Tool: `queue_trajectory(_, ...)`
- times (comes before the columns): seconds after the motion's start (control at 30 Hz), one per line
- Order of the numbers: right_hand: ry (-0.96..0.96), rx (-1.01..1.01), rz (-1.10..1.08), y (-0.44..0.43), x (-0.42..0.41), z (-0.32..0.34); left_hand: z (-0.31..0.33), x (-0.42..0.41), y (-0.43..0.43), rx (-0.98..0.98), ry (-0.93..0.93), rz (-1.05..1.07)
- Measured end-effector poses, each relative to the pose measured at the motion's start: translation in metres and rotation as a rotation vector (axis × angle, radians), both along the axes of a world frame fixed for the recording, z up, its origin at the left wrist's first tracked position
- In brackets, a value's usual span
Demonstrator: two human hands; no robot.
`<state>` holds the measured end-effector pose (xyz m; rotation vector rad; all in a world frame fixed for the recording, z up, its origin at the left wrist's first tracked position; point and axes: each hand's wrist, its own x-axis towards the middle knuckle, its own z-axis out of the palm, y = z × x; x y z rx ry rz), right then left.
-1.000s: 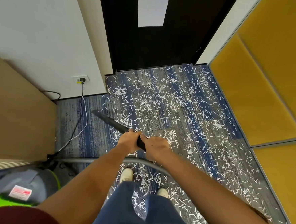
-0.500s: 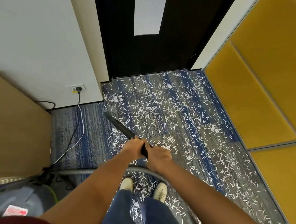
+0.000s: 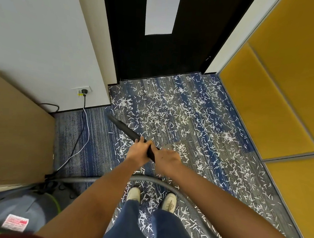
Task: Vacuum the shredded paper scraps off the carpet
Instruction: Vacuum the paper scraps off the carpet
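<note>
White shredded paper scraps [image 3: 173,116] lie thick over the blue and grey carpet [image 3: 95,133] from the door to my feet. A black vacuum nozzle [image 3: 123,126] slants down to the left, its tip on the carpet at the edge of the scraps. My left hand [image 3: 138,151] grips the nozzle's upper end from the left. Just behind it my right hand [image 3: 166,160] grips the same tube from the right. A grey ribbed hose [image 3: 148,179] curves from the wand across the floor to the grey and green vacuum body [image 3: 15,213] at the lower left.
A black door [image 3: 157,53] stands shut ahead. Yellow padded panels [image 3: 277,93] line the right side. A wooden cabinet [image 3: 12,131] fills the left. A black and a white cable [image 3: 84,132] run from the wall socket [image 3: 83,91] down the strip of carpet by the cabinet.
The nozzle and both hands have shifted a little right and forward toward the scraps. My view has tilted up, showing more of the door. My feet have stepped closer together.
</note>
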<state>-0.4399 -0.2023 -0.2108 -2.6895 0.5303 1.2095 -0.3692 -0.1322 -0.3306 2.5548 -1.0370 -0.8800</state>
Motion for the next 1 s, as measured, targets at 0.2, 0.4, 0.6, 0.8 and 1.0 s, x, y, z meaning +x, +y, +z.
queue_trajectory(0.2,0.042,-0.002,-0.004,0.003,0.044,-0.002,0.004,0.028,0.007,-0.085,-0.036,0.154)
queue_trajectory(0.4,0.043,0.08,-0.062,0.01,0.07,-0.001,0.007,0.059,0.017,-0.055,-0.056,0.054)
queue_trajectory(0.6,0.003,0.056,-0.096,0.01,0.078,0.006,0.014,0.068,0.017,-0.073,0.008,0.044)
queue_trajectory(0.8,-0.001,0.057,-0.147,0.009,0.076,0.004,0.021,0.064,0.011,-0.117,0.026,0.02)
queue_trajectory(1.0,0.054,0.108,-0.201,-0.013,0.058,0.005,0.018,0.043,-0.006,-0.188,0.119,0.027)
